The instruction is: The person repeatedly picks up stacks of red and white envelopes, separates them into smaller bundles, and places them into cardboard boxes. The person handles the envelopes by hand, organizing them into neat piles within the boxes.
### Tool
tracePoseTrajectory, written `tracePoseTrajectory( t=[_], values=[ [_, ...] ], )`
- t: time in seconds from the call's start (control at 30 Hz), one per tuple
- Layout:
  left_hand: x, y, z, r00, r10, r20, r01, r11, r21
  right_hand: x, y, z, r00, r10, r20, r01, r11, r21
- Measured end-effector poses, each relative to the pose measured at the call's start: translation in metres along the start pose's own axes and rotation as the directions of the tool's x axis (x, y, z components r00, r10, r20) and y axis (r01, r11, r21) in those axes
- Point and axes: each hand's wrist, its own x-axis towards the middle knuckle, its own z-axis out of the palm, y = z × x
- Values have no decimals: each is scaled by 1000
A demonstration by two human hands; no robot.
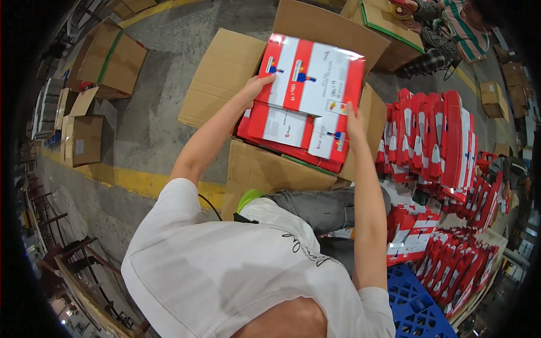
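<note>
A flat, folded red-and-white printed carton (321, 67) lies tilted over a large open brown cardboard box (270, 169) in front of me. My left hand (260, 87) grips its left edge, thumb on top and the other fingers hidden beneath. At the lower right corner my right hand (355, 125) holds it, fingers along the edge. More flat red-and-white cartons (279, 127) fill the box just under it, near its rim. The box's flaps stand folded outward, with the left flap (225, 79) spread wide.
Tall stacks of flat red-and-white cartons (434, 135) stand close on my right, beside a blue plastic pallet (414, 304). Other brown boxes (110, 59) stand at the far left. A co-worker in a striped top (465, 28) handles a green-edged box (389, 25) at the far right.
</note>
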Motion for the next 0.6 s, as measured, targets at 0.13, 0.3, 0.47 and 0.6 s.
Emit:
tracePoseTrajectory(
  t=[0.13,0.3,0.47,0.6],
  values=[
    [26,-52,-43,961,168,-221,-142,982,126,-11,24,48,996,-20,-87,-9,948,-317],
    [14,-50,-23,943,223,-247,-154,951,269,-36,23,38,985,-64,-158,8,943,-334],
    [17,-50,-26,940,208,-272,-68,892,446,-67,38,44,975,-58,-213,-6,959,-285],
    [21,-58,-27,943,226,-246,-95,887,451,-55,36,45,973,-10,-232,-72,936,-345]
  ],
)
